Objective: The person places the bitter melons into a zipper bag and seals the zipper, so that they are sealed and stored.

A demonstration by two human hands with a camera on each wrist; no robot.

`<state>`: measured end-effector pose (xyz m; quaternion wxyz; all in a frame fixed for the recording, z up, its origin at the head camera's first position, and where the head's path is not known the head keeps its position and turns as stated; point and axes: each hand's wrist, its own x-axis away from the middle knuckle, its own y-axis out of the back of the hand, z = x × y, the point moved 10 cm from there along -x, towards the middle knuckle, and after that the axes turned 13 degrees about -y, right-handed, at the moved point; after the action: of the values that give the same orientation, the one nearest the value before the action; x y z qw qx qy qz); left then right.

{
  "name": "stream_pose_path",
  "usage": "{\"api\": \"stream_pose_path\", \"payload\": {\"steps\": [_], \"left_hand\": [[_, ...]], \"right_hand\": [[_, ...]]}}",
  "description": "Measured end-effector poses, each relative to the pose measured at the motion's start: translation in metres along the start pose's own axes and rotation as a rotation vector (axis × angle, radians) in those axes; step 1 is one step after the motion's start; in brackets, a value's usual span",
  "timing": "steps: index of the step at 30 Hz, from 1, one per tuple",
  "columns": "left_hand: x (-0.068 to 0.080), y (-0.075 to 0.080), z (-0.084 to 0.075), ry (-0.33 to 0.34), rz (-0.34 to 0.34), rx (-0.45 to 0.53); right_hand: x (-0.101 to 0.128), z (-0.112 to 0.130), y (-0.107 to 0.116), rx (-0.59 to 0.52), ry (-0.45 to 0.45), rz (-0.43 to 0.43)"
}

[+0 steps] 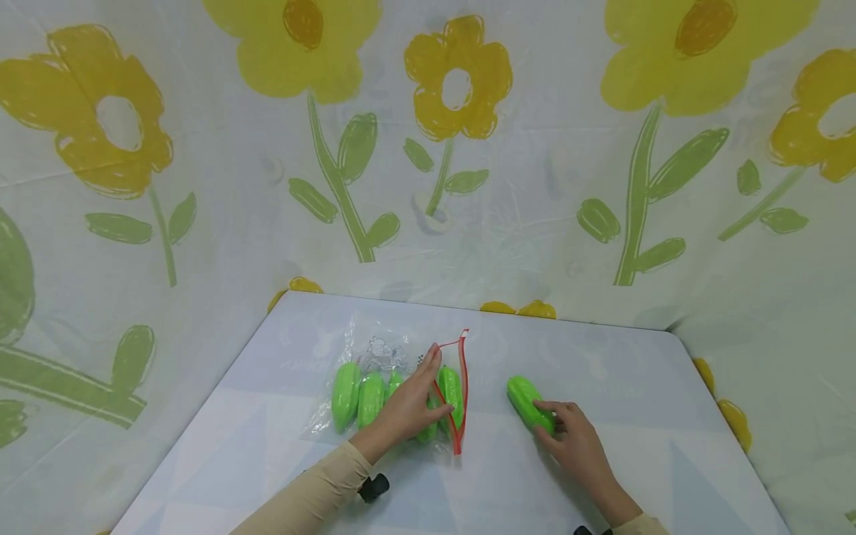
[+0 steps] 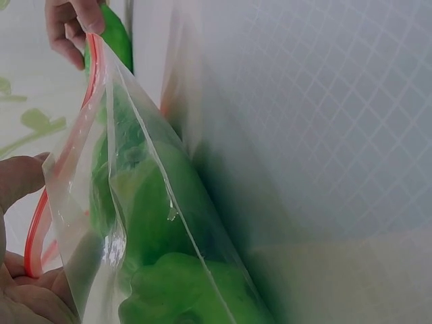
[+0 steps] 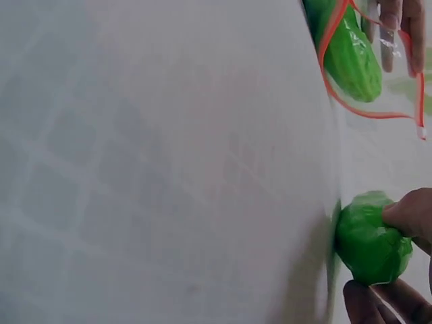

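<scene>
A clear zip bag [image 1: 377, 348] with a red zip edge [image 1: 464, 379] lies on the table, several green cucumbers [image 1: 345, 397] inside it. Across its mouth lies my left hand [image 1: 404, 405], fingers straight and thumb spread, touching the lips, which stand apart. In the left wrist view the thumb [image 2: 20, 179] rests at the bag's near edge. To the right of the bag, my right hand [image 1: 578, 446] holds the near end of another green cucumber [image 1: 524, 397] between thumb and fingers. In the right wrist view this cucumber [image 3: 373, 239] is seen end-on, close to the tabletop.
The pale patterned table [image 1: 635, 401] has its far edge against a hanging cloth [image 1: 521, 215] printed with yellow flowers, which also runs along both sides. A black wrist-camera part [image 1: 374, 487] shows under the left forearm.
</scene>
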<state>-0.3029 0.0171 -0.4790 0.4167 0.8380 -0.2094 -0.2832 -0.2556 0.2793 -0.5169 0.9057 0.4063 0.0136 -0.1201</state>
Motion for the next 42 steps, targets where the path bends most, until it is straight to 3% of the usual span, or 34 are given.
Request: {"api": "stream_pose_path", "payload": {"steps": [11, 29, 42], "left_hand": [[0.000, -0.001, -0.001, 0.000, 0.007, -0.013], [0.000, 0.000, -0.002, -0.002, 0.002, -0.012], [0.000, 0.003, -0.004, -0.028, -0.015, -0.034]], "right_hand": [[-0.003, 0.011, 0.000, -0.018, 0.038, 0.009], [-0.004, 0.045, -0.007, -0.140, 0.200, 0.071], [-0.013, 0.077, -0.019, -0.004, 0.343, 0.053]]}}
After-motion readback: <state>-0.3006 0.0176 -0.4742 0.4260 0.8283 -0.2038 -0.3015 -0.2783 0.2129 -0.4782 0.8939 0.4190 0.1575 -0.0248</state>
